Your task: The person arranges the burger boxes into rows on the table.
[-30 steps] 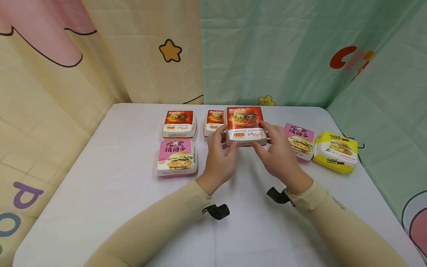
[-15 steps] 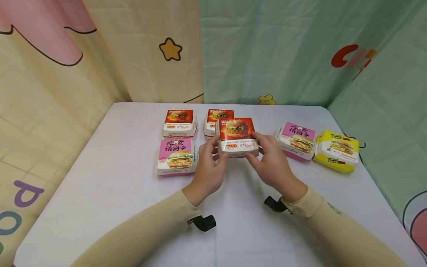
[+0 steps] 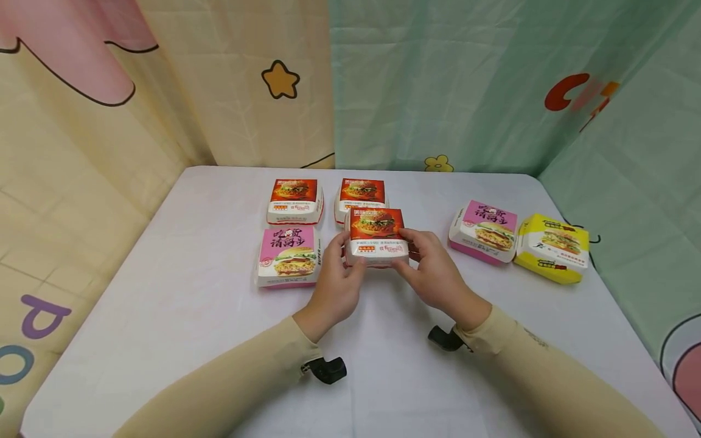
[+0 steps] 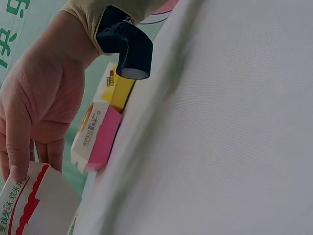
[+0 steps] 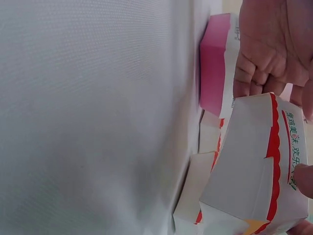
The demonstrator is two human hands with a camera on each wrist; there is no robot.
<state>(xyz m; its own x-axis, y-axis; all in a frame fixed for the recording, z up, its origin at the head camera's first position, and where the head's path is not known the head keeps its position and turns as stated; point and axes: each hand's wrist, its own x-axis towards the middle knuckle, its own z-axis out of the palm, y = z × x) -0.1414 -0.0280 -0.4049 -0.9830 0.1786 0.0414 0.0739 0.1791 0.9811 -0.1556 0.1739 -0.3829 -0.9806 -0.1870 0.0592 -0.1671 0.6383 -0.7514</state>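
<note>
A red-and-white burger box (image 3: 376, 236) with a burger picture on its lid is held between both hands, low over the white table. My left hand (image 3: 335, 289) grips its left side, thumb at the front corner. On the other side my right hand (image 3: 438, 274) pinches it the same way. The left wrist view shows the right hand (image 4: 44, 98) with its thumb on the burger box (image 4: 36, 205). In the right wrist view the box's (image 5: 244, 152) pale underside faces the camera, tilted above the cloth. Just behind it sits a matching red-and-white box (image 3: 361, 193).
Another red-and-white box (image 3: 296, 201) stands at the back left, with a pink burger box (image 3: 289, 258) in front of it. To the right, a second pink box (image 3: 484, 232) sits beside a yellow burger box (image 3: 553, 249). Printed curtains (image 3: 427, 79) surround the table (image 3: 181, 292).
Both hands have brought the held burger box leftward and nearer the person. The red-and-white box behind it and the right pink box show more fully. The other boxes stay put.
</note>
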